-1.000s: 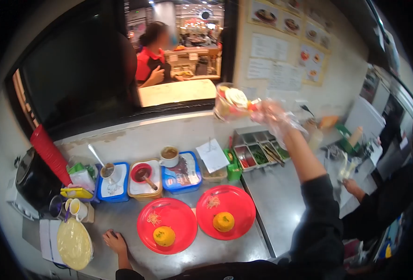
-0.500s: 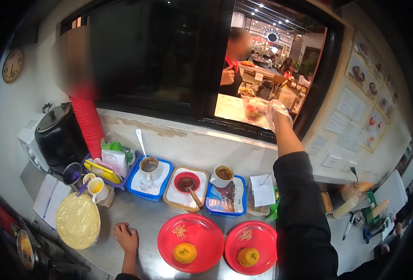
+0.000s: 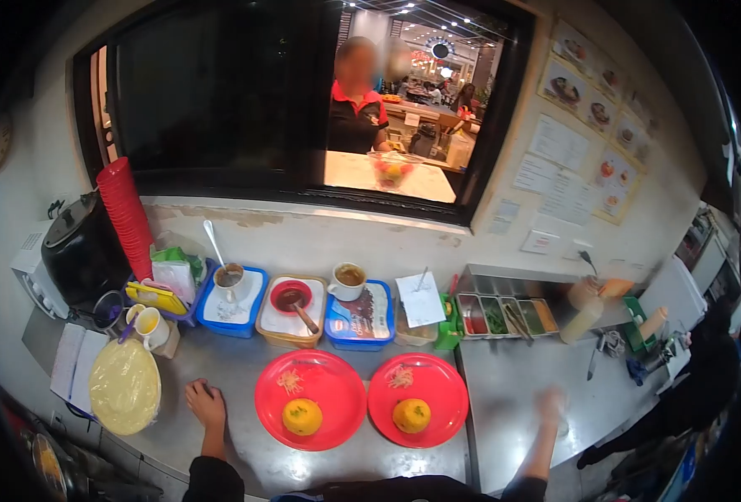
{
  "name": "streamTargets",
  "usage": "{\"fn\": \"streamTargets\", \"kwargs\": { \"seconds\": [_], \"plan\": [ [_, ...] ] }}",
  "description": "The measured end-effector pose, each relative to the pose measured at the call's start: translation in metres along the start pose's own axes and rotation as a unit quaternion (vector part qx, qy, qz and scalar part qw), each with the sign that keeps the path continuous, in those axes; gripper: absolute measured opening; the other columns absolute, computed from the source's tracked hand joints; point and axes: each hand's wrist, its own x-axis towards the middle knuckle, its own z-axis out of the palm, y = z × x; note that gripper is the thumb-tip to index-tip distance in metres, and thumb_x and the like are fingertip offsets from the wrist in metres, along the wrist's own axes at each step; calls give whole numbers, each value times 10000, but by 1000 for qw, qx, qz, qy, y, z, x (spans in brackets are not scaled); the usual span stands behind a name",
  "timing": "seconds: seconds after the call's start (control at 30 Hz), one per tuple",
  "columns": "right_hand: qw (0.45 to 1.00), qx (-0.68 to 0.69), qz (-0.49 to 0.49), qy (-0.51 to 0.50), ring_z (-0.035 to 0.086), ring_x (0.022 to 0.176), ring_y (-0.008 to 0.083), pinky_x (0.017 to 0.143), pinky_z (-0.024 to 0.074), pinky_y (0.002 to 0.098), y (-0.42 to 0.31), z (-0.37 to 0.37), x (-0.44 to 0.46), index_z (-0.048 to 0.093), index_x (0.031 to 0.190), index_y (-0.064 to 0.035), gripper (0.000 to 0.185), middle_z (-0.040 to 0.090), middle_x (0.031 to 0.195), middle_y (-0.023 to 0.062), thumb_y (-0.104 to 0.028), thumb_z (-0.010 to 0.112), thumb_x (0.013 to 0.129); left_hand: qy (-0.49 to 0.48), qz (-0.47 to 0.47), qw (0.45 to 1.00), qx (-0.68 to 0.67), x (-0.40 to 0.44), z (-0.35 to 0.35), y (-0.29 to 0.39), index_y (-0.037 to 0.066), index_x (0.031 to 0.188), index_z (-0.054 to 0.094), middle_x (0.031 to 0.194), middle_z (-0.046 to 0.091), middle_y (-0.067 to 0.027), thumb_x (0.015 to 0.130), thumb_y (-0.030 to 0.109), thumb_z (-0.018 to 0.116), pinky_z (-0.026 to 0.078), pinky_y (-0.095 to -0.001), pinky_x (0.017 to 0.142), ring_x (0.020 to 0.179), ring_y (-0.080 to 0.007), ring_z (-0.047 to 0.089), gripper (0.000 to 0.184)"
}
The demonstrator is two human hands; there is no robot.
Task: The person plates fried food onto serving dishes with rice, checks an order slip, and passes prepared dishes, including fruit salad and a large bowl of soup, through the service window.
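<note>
My left hand [image 3: 206, 405] rests on the steel counter [image 3: 245, 477], fingers apart and nothing in them. It lies between a round, plastic-wrapped pale yellow stack [image 3: 125, 386] and a red plate [image 3: 337, 422]. That plate holds a yellow rice mound [image 3: 302, 417] with green flecks and some pale shreds [image 3: 289, 382]. A second red plate [image 3: 446, 418] beside it bears a similar rice mound [image 3: 411, 415] and shreds. My right hand [image 3: 552, 407] is over the counter right of the plates, smeared by motion, so its fingers cannot be read. A clear bowl [image 3: 394, 170] with colourful contents sits on the window ledge.
A person [image 3: 358, 113] stands beyond the window. Along the wall are a mug with a spoon [image 3: 230, 283], a red bowl [image 3: 291, 295], another mug [image 3: 348, 283], tubs, and steel trays of toppings [image 3: 504, 316]. Stacked red cups [image 3: 125, 217] and a black cooker [image 3: 86, 247] stand left.
My right hand has come back from the window down to the right counter, and the clear bowl now stands on the ledge without it. My left hand stays on the counter. The view has shifted.
</note>
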Motion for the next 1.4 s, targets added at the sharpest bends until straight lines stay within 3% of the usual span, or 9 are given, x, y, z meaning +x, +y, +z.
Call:
{"fn": "streamTargets", "kwargs": {
  "seconds": [0.1,0.27,0.43,0.53,0.7,0.97,1.07,1.13,1.4],
  "plan": [
    [779,426,290,-358,637,830,358,725,510,432,119,-97,-70,637,939,9,373,649,838,216,-321,609,768,8,10,1000,13,-1,6,-2,60,979,502,1053,467,-126,749,119,573,358,-444,894,1050,-320,453,248],
    [831,404,169,-343,648,808,383,708,500,476,47,26,-228,629,902,45,363,640,806,265,-275,457,905,11,24,999,35,-2,10,-6,67,998,513,1054,469,-125,755,121,573,363,-444,889,1047,-317,457,256],
    [444,560,597,-365,579,834,242,772,469,364,59,-73,-167,601,1040,75,561,633,979,166,-440,399,952,2,22,999,46,-2,10,-7,80,1011,521,1052,468,-119,767,155,568,372,-447,876,1040,-316,461,260],
    [408,621,619,-254,555,1007,436,887,425,450,47,-71,-176,577,1089,106,717,591,1048,322,-554,357,918,12,30,998,57,-1,10,-7,86,1009,524,1051,468,-117,773,168,565,375,-446,870,1040,-313,463,253],
    [446,606,568,-334,550,1045,412,904,422,433,53,-55,-183,565,1123,97,712,577,1111,303,-555,367,918,-5,16,999,52,-3,7,-2,84,1010,524,1054,473,-125,770,174,573,375,-451,873,1039,-322,466,261],
    [256,672,691,-72,583,792,284,749,461,383,35,-58,-155,631,942,98,677,635,866,220,-545,421,916,40,96,994,-45,1,38,-37,31,1046,521,1061,482,-209,654,177,680,384,-516,856,1015,-412,475,447],
    [358,598,618,-363,267,1320,401,1115,221,387,69,-100,-173,297,1347,107,816,249,1419,315,-586,311,916,-28,64,980,186,-14,-26,7,40,1111,575,1125,554,-215,892,386,441,449,-486,839,958,-359,566,431],
    [325,588,720,-172,522,640,258,622,432,407,21,-41,-180,626,818,93,640,616,721,178,-513,447,920,-58,56,981,178,-19,-54,31,42,1101,574,1133,551,-204,890,389,445,448,-486,841,983,-356,556,427],
    [401,588,675,-192,592,750,330,714,450,421,45,-71,-174,597,889,149,664,630,800,265,-501,466,907,-64,60,990,107,-8,-24,9,37,1090,526,1111,501,-176,796,276,548,422,-491,840,1023,-363,503,380]
  ]
}}
